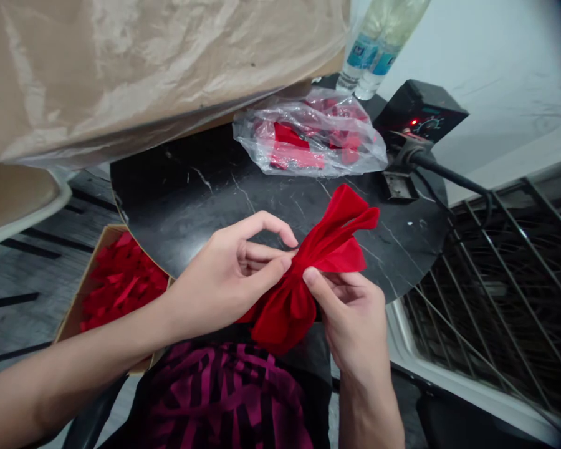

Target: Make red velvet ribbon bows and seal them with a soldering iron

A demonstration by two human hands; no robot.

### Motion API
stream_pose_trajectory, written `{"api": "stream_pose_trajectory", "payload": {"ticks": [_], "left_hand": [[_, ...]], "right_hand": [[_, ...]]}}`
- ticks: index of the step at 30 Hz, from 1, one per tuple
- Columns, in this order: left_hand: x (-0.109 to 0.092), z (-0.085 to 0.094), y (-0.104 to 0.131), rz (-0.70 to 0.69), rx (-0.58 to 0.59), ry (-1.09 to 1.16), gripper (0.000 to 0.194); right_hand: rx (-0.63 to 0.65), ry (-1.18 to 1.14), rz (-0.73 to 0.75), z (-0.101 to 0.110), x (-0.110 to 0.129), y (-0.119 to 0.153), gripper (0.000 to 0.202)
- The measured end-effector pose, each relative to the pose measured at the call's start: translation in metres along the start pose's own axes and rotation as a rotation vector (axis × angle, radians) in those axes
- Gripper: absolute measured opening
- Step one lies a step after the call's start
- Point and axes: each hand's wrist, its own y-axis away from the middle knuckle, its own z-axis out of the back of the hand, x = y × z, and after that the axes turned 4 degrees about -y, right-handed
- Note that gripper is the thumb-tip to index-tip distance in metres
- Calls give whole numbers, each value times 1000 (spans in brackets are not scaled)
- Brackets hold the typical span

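A red fabric bow (287, 312), gathered at its middle with loops spreading up right and down left, is held above my lap, near the front edge of the round black table (182, 206). My right hand (350, 305) grips the bow from the right, thumb pressed on the front beside the gathered centre and fingers behind the cloth. From the left my left hand (243, 262) reaches the centre, its thumb and fingertips pinched together at the gather. Whether a thread or a small strip lies between those fingertips I cannot make out.
A clear plastic bag (318, 134) with red pieces lies at the table's back. Behind stand two bottles (367, 59) and a black box (423, 112) with a lit red light and a cable. A carton (121, 280) of red pieces is at lower left; a plastic-covered carton (159, 68) looms above.
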Motion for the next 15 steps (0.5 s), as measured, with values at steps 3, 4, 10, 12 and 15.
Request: {"api": "stream_pose_trajectory", "payload": {"ticks": [3,4,10,12,15], "left_hand": [[2,0,-1,-2,12,17,17],[3,1,-1,-2,11,32,18],[6,4,-2,39,28,64,24],[6,4,-2,46,37,95,26],[5,5,-3,71,63,148,25]], "right_hand": [[13,-15,-11,2,-1,0,23],[15,-23,-18,3,-1,0,22],[31,-37,-54,9,0,1,17],[52,-44,-56,10,0,1,19],[85,-74,-56,12,-3,-1,23]]}}
